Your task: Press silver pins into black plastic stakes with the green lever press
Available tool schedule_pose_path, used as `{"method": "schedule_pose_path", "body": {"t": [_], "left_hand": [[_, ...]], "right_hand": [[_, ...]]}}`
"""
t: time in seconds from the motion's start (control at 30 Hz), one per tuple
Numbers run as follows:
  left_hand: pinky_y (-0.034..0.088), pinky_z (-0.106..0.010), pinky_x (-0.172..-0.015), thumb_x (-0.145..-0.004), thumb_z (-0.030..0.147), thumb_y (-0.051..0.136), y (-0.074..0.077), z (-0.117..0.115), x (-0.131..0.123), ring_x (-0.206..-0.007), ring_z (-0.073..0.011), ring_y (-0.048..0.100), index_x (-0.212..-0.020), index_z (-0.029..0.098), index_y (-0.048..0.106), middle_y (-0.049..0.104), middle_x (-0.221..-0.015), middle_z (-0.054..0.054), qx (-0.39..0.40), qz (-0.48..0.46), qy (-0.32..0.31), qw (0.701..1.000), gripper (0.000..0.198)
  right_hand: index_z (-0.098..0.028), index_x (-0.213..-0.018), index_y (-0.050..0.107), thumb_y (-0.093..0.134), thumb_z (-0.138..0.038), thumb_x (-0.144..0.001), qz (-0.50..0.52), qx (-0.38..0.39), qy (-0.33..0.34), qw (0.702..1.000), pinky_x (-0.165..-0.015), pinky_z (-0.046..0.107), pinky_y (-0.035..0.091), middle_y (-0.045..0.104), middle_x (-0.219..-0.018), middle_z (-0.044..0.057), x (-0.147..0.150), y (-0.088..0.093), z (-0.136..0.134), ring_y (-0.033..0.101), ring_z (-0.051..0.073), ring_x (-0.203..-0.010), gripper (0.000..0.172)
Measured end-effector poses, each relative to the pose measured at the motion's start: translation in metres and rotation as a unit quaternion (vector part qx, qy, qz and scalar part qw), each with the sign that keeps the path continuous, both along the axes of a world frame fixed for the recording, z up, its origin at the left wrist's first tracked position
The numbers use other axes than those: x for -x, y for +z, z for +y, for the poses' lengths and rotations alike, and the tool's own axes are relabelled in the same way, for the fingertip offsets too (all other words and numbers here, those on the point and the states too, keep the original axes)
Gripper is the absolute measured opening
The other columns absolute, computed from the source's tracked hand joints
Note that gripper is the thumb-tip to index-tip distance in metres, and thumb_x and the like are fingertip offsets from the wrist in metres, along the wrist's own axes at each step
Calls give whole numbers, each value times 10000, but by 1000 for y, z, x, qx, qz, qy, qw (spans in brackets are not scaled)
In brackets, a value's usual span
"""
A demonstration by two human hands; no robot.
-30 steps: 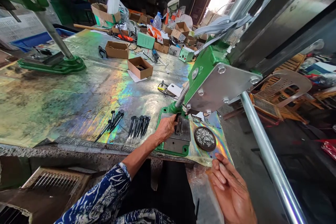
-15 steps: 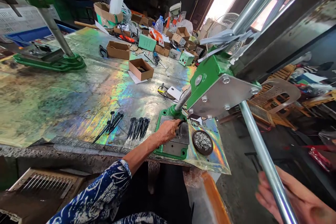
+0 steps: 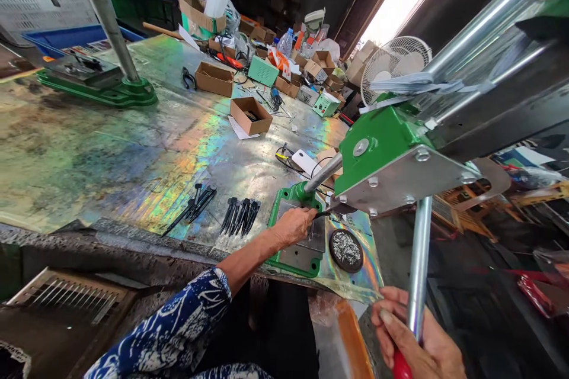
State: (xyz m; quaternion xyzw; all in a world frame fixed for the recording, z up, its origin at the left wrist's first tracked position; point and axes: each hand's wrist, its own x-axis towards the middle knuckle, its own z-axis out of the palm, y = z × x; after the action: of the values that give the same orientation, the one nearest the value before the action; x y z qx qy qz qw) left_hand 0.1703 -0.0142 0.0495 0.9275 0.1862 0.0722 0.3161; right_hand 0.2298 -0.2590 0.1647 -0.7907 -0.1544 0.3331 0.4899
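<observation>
My left hand [image 3: 296,226] is closed at the green hand press's base [image 3: 291,260], under the press head [image 3: 382,160]. Its fingers pinch a dark, slim piece [image 3: 322,214] that pokes out to the right; most of it is hidden. My right hand [image 3: 418,331] is wrapped about the steel press lever [image 3: 418,272], close to its red grip [image 3: 401,365]. Left of the base lie two groups of black pointed stakes with flat heads, one bunch [image 3: 241,216] nearer and a looser bunch [image 3: 195,207] farther left. A round dark dish [image 3: 345,250] of small silvery metal pieces sits right of the base.
A second green press [image 3: 98,86] stands at the table's far left. Small open cardboard boxes [image 3: 250,115], pliers [image 3: 188,79] and a white phone-like slab [image 3: 306,161] lie on the table. Boxes, a bottle and a white fan [image 3: 393,65] crowd the back.
The lever has swung left and toward me, and my right hand, beside it with fingers loose before, now closes on it. My left hand stays at the press base. The view has shifted somewhat.
</observation>
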Motion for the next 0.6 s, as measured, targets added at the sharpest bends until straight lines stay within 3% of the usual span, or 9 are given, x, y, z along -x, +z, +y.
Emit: {"method": "schedule_pose_path", "body": {"t": [0.2, 0.53, 0.6], "left_hand": [[474, -294, -719, -787, 107, 416, 10, -2, 3, -901, -238, 618, -1090, 169, 496, 623, -1008, -87, -23, 45, -10, 999, 319], [494, -330, -711, -819, 112, 402, 8, -4, 3, -869, -237, 618, -1087, 178, 475, 599, -1016, -75, -4, 51, -8, 999, 285], [494, -329, -728, -828, 108, 399, 4, -6, 1, -891, -233, 611, -1090, 180, 461, 593, -1006, -74, -8, 46, -6, 999, 279]], "right_hand": [[-145, -1020, 470, 744, -494, -675, -35, -42, -56, 997, -433, 220, 399, 574, -673, -2, 14, -17, 29, 454, 103, -482, 562], [-136, -1023, 467, 743, -529, -658, -44, -6, -55, 998, -400, 265, 432, 598, -643, 29, -7, -43, 18, 489, 140, -433, 603], [-153, -1033, 464, 741, -491, -684, -72, -32, -74, 994, -403, 253, 428, 598, -653, 21, -8, -53, 23, 498, 136, -440, 559]]}}
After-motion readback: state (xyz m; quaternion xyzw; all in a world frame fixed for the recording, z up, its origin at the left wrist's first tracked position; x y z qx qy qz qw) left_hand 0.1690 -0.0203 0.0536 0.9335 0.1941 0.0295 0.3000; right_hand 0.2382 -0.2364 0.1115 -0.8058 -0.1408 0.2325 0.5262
